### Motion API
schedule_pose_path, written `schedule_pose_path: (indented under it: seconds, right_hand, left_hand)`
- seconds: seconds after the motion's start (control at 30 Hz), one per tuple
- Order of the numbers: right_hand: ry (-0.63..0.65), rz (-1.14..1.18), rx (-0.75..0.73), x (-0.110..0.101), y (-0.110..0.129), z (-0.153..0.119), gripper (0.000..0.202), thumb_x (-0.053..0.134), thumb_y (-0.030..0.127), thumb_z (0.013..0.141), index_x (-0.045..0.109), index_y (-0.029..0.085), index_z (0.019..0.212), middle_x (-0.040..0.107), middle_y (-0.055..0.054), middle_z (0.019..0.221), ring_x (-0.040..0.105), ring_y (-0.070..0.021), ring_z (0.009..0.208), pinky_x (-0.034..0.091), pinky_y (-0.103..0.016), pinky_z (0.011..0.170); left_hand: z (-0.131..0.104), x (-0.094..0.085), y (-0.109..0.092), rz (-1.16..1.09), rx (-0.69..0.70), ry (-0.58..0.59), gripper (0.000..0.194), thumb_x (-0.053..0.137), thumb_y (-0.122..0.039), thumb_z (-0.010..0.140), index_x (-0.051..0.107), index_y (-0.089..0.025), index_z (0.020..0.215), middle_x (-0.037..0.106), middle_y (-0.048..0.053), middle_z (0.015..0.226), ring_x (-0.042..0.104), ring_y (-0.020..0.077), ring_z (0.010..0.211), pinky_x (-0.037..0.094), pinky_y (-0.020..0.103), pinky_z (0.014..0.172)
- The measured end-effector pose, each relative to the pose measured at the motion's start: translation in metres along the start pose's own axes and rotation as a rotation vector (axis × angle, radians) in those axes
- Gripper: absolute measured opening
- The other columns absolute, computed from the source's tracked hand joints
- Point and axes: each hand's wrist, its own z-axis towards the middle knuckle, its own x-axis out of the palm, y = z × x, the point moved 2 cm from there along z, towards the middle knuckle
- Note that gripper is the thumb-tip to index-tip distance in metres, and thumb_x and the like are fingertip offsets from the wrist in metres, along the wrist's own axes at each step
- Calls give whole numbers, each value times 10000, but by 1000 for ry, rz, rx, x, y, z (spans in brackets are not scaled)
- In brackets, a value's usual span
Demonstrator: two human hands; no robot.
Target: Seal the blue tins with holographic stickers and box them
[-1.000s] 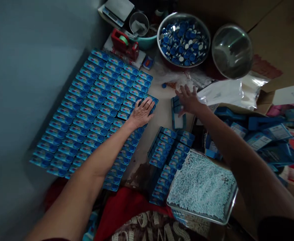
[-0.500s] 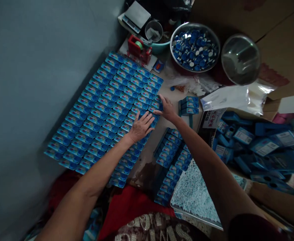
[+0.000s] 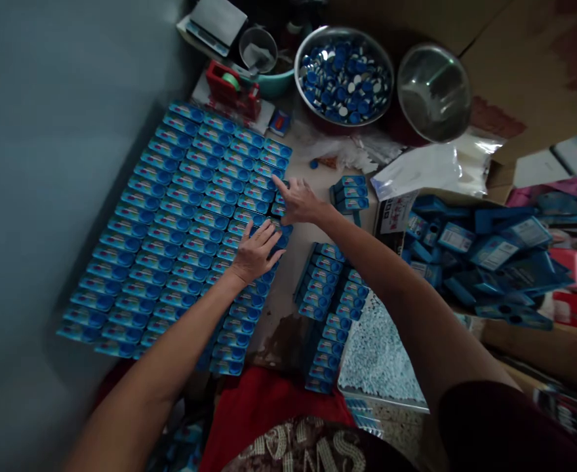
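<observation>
Left hand (image 3: 256, 252) and right hand (image 3: 302, 200) at the near-right edge of packed blue boxes (image 3: 175, 216).
Left fingers spread loosely, palm down, gripping nothing visible; right index finger extended, its grip impossible to tell. Boxes fill the table's (image 3: 286, 282) left side in rows, beside the wall (image 3: 72, 131).

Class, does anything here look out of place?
One small blue disc lies on the table, outside the steel bowl of similar pieces. A dark patch near the person may be a stain or wear.
</observation>
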Motion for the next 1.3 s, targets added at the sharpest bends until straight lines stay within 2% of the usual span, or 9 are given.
schedule_pose_path:
  seconds: [0.17,0.33,0.5,0.67,0.8,0.9,1.03,1.13,1.3]
  right_hand:
    - [-25,42,17,18,-12,9,1284,851,320,707,110,142,1740,488,-262,1473,496,-433,1267,402,-532,1082]
    - [-221,81,78,29,-22,3,1213,836,360,723,187,193,1733,501,-221,1446,477,-416,1284,401,-540,1090]
    - [-376,77,71,0,-75,-85,1319,862,534,713,103,255,1754,362,-202,1604,364,-481,1425,341,-661,1164]
    - [-259,19,-44,-15,-125,-184,1216,859,505,723,237,229,1731,414,-207,1590,426,-469,1404,380,-650,1166]
    - [-216,-45,-31,3,-143,-192,1123,862,480,718,353,188,1676,476,-226,1534,475,-455,1356,421,-620,1129]
    - [-229,-60,-32,8,-144,-188,1114,861,484,709,371,190,1665,476,-220,1542,466,-460,1361,412,-611,1132]
    - [-211,-67,-58,0,-134,-202,1091,837,472,729,353,231,1677,491,-200,1533,463,-464,1360,401,-620,1131]
    - [-230,-72,11,-3,-129,-213,1072,828,467,730,371,218,1668,490,-206,1518,480,-457,1343,420,-614,1125]
    - [-280,-9,125,10,-132,-202,1092,787,560,752,342,200,1682,475,-211,1510,484,-456,1348,434,-615,1145]
  left_hand:
    - [-3,5,0,19,-12,-8,445,563,-418,1058,687,-203,1427,656,171,1516,529,348,1516,174,642,1352]
    - [-2,2,-1,46,-49,17,435,536,-433,1067,708,-214,1402,657,170,1514,553,358,1495,130,684,1340]
    - [11,-1,-13,77,-93,36,412,571,-358,1028,709,-261,1404,618,132,1570,417,388,1587,123,702,1336]
    - [76,47,-48,-19,-211,167,463,589,-275,984,665,-289,1441,631,111,1547,527,345,1496,412,524,1248]
    - [137,106,-73,-208,-441,392,531,639,-338,968,609,-176,1472,718,171,1398,665,332,1335,532,413,1087]
    - [160,134,-82,-358,-632,463,709,709,-387,932,492,-137,1559,725,188,1384,684,334,1316,546,378,1034]
    - [175,141,-88,-429,-719,364,660,637,-444,1004,437,-171,1571,719,178,1398,665,314,1355,520,362,1062]
    - [190,136,-88,-456,-650,314,545,643,-425,1007,510,-170,1470,721,188,1379,675,327,1334,523,373,1061]
    - [224,123,-71,-412,-486,273,453,669,-172,924,612,-130,1372,723,206,1361,664,356,1328,501,415,1110]
